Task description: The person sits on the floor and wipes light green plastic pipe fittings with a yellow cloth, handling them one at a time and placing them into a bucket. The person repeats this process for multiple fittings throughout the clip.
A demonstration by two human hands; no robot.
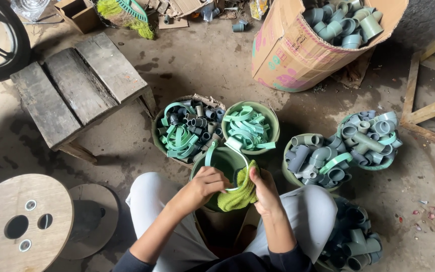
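Bare concrete floor (202, 55), stained and dusty, fills my view from the head camera, and everything sits straight on it. Close in front of the knees I see a green bucket (226, 162). My left hand (202, 185) reaches over its near rim with the fingers curled tight around a pale green plastic ring (212, 151) that arcs up across the bucket's mouth. My right hand (264, 189) has its fingers wrapped round a yellow-green cloth (237, 195), pressed against the ring at the bucket's near edge; the cloth sits between both hands.

Just beyond stand two more buckets, touching each other: a bucket of mixed rings and grey fittings (187, 132) on the left and a bucket of green rings (250, 128) on the right. Further right, two buckets of grey pipe elbows (318, 161) (371, 138) stand side by side. A cardboard box (293, 50) full of fittings leans at the far right of the floor. To the left are a low wooden stool (76, 85) and, nearer, a wooden cable spool (21, 221).
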